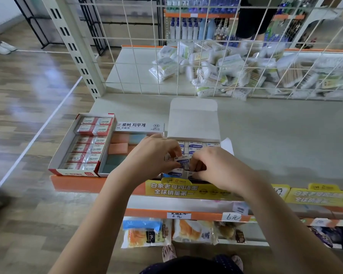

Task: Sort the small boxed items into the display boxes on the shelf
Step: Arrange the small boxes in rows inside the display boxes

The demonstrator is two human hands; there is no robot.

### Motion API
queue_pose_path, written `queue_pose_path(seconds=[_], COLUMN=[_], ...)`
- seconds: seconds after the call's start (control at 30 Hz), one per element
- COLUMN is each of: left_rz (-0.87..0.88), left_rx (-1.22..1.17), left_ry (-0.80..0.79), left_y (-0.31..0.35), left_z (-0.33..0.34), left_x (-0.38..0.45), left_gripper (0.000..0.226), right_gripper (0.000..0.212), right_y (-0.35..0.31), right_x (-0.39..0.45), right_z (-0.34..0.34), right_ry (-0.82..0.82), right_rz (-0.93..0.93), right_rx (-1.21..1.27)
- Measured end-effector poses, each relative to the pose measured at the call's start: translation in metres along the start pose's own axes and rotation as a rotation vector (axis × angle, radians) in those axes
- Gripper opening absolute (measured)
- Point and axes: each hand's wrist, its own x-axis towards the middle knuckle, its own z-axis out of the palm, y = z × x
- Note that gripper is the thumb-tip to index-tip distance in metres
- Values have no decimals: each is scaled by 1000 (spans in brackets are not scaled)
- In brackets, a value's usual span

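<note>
Here, closest to us, two bare arms reach out over the front lip of the shelf (265, 135), because the box being filled sits right at the edge. The left hand (154, 155) has its fingers curled and pinches a small blue-and-white eraser box (181, 161) from the left side. The right hand (216, 168) is curled too, and its fingertips seem to press on the same little box from the other side, though I cannot see exactly what they touch. Two hands on one small box makes sense, I think: the row is tight, and the box has to be eased in straight. It is held just above the front rows of the white display box (194, 149), where more eraser boxes already lie in neat lines. The lid (193, 119) of that box is folded up and back, so it stays out of the way. Just beside it on the left is a tray of coloured erasers (123, 149) with a label card behind, and next to that a red display box (67, 153) full of wrapped erasers. Farther back stands a wire grid (186, 56), which keeps the pile of cotton-swab packs (216, 70) on its own side.
</note>
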Motion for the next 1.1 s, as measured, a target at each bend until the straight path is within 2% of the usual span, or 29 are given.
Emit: queue_pose_path(seconds=[0.1, 0.2, 0.3, 0.4, 0.83, 1.1], left_rz=[-3, -2, -8, -18, -19, -19], left_rx=[-4, 0, -8, -8, -13, -19], left_ry=[7, 8, 10, 4, 16, 5], left_y=[-1, 0, -1, -1, 0, -2], left_z=[2, 2, 2, 2, 3, 3], left_x=[0, 0, 0, 0, -1, 0], left_gripper=[23, 24, 23, 24, 23, 26], right_gripper=[5, 12, 6, 15, 10, 13], right_y=[0, 1, 1, 0, -1, 0], right_x=[-2, -3, -2, -1, -5, -4], right_z=[0, 1, 3, 4, 15, 8], right_ry=[14, 26, 42, 43, 137, 87], right_rz=[-3, -6, -2, 2, -37, -18], right_rx=[-21, -32, -28, -39, -52, 15])
